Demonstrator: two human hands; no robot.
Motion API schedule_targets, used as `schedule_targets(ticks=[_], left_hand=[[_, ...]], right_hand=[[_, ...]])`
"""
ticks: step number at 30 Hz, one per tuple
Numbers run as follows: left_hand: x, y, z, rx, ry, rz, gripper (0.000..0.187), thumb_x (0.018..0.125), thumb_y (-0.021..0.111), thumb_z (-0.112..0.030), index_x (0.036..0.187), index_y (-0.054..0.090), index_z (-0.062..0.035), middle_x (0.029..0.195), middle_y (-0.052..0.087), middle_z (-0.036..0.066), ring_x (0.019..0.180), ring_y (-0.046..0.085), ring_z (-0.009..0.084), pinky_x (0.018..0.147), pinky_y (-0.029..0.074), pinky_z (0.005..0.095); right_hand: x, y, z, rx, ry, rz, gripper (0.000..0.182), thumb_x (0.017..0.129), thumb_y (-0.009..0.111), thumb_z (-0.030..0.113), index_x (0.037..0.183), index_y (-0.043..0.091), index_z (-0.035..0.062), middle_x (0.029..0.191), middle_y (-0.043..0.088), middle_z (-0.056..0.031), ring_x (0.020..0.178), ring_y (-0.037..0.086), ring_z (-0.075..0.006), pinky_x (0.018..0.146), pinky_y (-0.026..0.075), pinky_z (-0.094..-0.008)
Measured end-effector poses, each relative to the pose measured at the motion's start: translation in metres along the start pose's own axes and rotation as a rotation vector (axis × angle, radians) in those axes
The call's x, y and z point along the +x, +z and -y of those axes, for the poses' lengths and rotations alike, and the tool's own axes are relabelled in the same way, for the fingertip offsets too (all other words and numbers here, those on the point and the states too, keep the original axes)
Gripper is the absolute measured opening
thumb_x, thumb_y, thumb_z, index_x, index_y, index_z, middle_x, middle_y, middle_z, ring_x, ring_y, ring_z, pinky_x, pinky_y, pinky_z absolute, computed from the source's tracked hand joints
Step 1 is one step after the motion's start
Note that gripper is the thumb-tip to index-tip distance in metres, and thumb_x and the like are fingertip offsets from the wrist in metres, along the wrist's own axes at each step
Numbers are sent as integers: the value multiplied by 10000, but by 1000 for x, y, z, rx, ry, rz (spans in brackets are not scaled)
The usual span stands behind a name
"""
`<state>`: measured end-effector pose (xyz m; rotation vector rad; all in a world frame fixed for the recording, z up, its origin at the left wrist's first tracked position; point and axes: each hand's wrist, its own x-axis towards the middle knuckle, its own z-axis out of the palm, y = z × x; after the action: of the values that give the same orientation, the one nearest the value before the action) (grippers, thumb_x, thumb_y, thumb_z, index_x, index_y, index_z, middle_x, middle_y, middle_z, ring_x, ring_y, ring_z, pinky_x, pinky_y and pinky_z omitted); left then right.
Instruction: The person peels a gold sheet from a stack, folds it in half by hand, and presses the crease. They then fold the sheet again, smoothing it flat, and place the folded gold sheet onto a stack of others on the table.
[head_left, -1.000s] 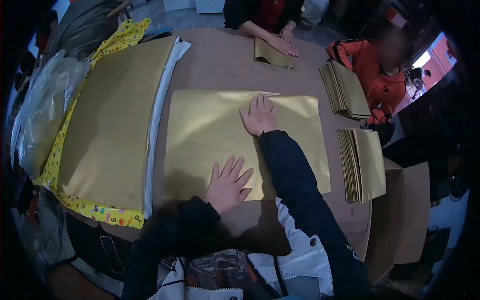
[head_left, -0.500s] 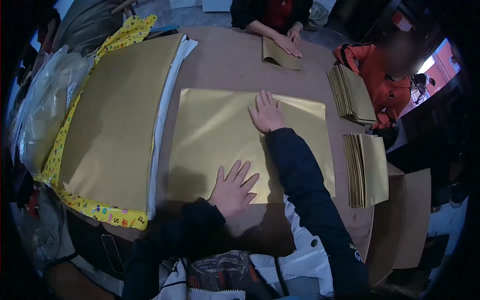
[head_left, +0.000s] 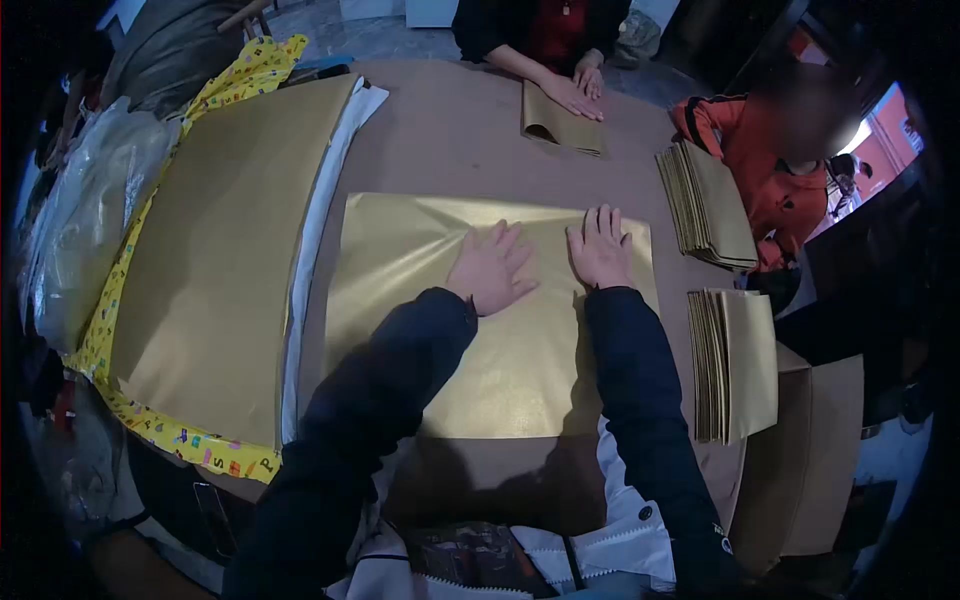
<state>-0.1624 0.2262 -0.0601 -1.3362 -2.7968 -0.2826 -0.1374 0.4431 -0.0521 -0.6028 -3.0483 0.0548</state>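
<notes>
A large gold paper sheet [head_left: 390,250] lies spread on the brown table in front of me. My left hand [head_left: 492,268] rests on its upper middle, palm down with the fingers spread. To the right of it, my right hand [head_left: 602,248] lies flat near the sheet's upper right part, fingers stretched toward the far edge. Both hands touch the paper and grip nothing. Slight creases and bright sheen run across the sheet's upper left.
On the left lies a big stack of gold sheets [head_left: 220,240] on yellow printed wrapping [head_left: 190,440]. Folded gold bundles [head_left: 745,365] stand at the right edge by a cardboard box [head_left: 820,450]. Across the table [head_left: 430,130], a person's hands [head_left: 575,95] press a folded gold sheet [head_left: 550,122]; another person in orange sits right.
My left hand has moved forward from the sheet's near edge to its upper middle. My right hand has shifted right along the paper. The sheet appears slightly lower in view.
</notes>
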Motion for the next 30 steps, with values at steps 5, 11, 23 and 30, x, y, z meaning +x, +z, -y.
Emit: schedule_targets(ticks=[5, 11, 23, 30], left_hand=[[-22, -28, 107, 3, -308, 26, 666, 927, 417, -538, 1453, 341, -135, 1543, 225, 137, 1439, 165, 315, 1121, 167, 586], [-49, -34, 148, 65, -443, -5, 679, 928, 424, -525, 1461, 319, -117, 1552, 204, 137, 1444, 142, 325, 1131, 144, 584], [-44, -3, 174, 34, -410, -84, 559, 944, 409, -407, 1450, 359, -173, 1541, 237, 136, 1407, 193, 417, 1114, 151, 614], [-49, -27, 161, 72, -484, 2, 612, 937, 422, -436, 1465, 323, -143, 1546, 221, 151, 1419, 181, 392, 1122, 153, 581]], right_hand=[[5, 7, -5, 17, -6, -17, 659, 970, 323, 469, 1465, 262, 39, 1551, 182, -166, 1444, 124, -331, 1127, 173, -558], [-3, 2, 42, 40, -121, 6, 654, 972, 321, 416, 1440, 265, -38, 1546, 160, -208, 1451, 72, -344, 1141, 110, -554], [-11, 15, 183, 221, -540, 16, 605, 982, 304, 363, 1441, 274, -29, 1536, 216, -192, 1437, 178, -302, 1151, 132, -518], [7, 7, 84, 170, -286, 31, 650, 969, 340, 423, 1453, 257, -3, 1546, 200, -170, 1447, 143, -288, 1157, 142, -503]])
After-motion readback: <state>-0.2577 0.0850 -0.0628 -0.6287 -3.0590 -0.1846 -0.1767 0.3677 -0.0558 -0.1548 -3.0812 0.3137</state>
